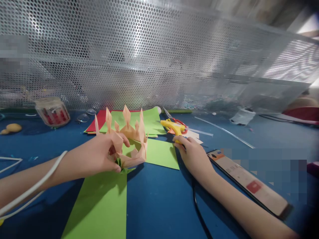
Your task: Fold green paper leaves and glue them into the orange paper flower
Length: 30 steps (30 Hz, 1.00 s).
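My left hand (99, 154) is closed on a folded peach paper crown (132, 161), a ring with several pointed tips standing up. By my left thumb is a small dark green folded piece (119, 161); whether it is fixed to the crown I cannot tell. My right hand (195, 156) grips the handle of a yellow glue gun (171, 126), its nozzle turned left towards the crown but apart from it. A black cord (196, 202) trails down beneath my right wrist. Light green paper (163, 154) lies under and beside the crown, and another green strip (104, 205) reaches towards me.
Behind the crown lie green sheets (149, 121) over red paper (99, 119). Red-handled scissors (167, 114) rest behind the glue gun. A phone (246, 179) lies right of my right arm. A glass jar (53, 113) stands back left, before a perforated metal screen (149, 56).
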Motion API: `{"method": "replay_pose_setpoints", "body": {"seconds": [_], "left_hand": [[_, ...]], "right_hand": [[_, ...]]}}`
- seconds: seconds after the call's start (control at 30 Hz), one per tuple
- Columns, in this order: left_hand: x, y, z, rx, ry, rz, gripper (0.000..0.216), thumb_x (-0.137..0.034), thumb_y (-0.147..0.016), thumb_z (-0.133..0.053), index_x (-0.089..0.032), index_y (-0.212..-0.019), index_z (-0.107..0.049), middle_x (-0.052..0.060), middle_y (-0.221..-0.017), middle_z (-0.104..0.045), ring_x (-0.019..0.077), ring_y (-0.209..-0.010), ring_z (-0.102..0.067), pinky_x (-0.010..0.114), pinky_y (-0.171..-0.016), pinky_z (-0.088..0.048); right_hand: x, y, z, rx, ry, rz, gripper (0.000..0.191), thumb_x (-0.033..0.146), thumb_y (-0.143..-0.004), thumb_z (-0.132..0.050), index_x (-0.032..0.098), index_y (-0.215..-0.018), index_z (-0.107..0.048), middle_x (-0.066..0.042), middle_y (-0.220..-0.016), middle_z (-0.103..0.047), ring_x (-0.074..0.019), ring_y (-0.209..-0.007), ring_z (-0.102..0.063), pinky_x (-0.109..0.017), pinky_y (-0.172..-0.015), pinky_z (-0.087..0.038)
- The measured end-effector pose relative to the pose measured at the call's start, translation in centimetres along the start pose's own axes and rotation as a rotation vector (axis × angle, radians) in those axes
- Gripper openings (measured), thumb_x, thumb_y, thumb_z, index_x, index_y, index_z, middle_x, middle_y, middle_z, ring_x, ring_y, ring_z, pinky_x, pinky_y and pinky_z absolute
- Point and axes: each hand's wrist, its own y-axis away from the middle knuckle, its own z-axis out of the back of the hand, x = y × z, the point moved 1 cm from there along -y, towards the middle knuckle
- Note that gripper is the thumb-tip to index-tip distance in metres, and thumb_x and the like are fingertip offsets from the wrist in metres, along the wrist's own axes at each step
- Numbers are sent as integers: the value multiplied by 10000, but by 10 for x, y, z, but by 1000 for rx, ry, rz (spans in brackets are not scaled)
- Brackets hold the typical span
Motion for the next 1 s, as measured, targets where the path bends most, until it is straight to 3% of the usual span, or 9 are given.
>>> {"method": "replay_pose_setpoints", "body": {"seconds": [0.1,0.23,0.37,0.47,0.53,0.6,0.7,0.8,1.0], "left_hand": [[0,0,1,54,-24,27,252,-213,-614,-741,-190,-570,-494,59,-1198,-645,252,-922,-693,343,-712,-528],[-8,-1,6,49,-86,-3,315,-285,-653,-791,-190,-557,-506,43,-1313,-617,310,-1148,-625,412,-906,-498],[-15,-2,13,44,-116,-20,300,-378,-761,-727,-202,-556,-595,35,-1324,-647,317,-1106,-655,424,-876,-527],[-16,-3,17,4,-121,-30,271,-324,-780,-675,-217,-533,-641,46,-1252,-694,324,-1102,-672,426,-865,-535],[-15,-3,19,-38,-115,-46,298,-303,-790,-650,-232,-501,-642,62,-1140,-740,355,-1246,-596,447,-917,-515],[-13,-4,20,-77,-89,-49,285,-301,-780,-661,-238,-503,-640,80,-1009,-768,367,-1331,-533,466,-959,-503],[-11,-6,24,-168,15,-9,112,-317,-762,-700,-221,-821,-711,67,-915,-777,331,-1076,-712,450,-852,-574],[-11,-6,29,-301,137,23,584,-325,-752,-753,-230,-1293,-555,33,-905,-777,271,-897,-767,384,-754,-617],[-22,-4,35,-527,291,5,741,-317,-747,-824,-225,-1386,-460,16,-894,-772,250,-907,-754,257,-624,-602]], "right_hand": [[-7,-1,-10,33,1,22,298,336,-992,-635,192,-1252,-623,-87,-1259,-651,-227,-1021,-678,-434,-851,-587],[-12,-3,-13,-50,12,49,304,335,-992,-633,202,-1265,-619,-92,-1296,-636,-237,-1059,-666,-452,-884,-575],[0,1,-2,-113,-53,165,343,332,-988,-636,217,-1309,-600,-100,-1386,-587,-272,-1169,-622,-512,-967,-532],[16,12,6,-5,-135,311,529,418,-968,-648,232,-1443,-509,-140,-1559,-450,-337,-1369,-495,-574,-1079,-451],[26,20,9,113,-159,369,759,559,-927,-635,181,-1542,-403,-207,-1627,-346,-379,-1478,-357,-576,-1120,-423],[32,25,9,214,-170,391,816,614,-923,-590,137,-1553,-390,-224,-1602,-387,-385,-1474,-366,-595,-1133,-404],[36,27,9,293,-174,382,740,571,-958,-535,105,-1524,-436,-213,-1543,-477,-383,-1434,-436,-623,-1141,-381],[37,26,10,300,-180,368,695,511,-964,-553,75,-1498,-462,-212,-1523,-506,-380,-1423,-453,-623,-1142,-383],[37,27,10,218,-172,377,545,447,-960,-642,155,-1408,-541,-162,-1377,-635,-326,-1268,-596,-560,-1032,-499]]}}
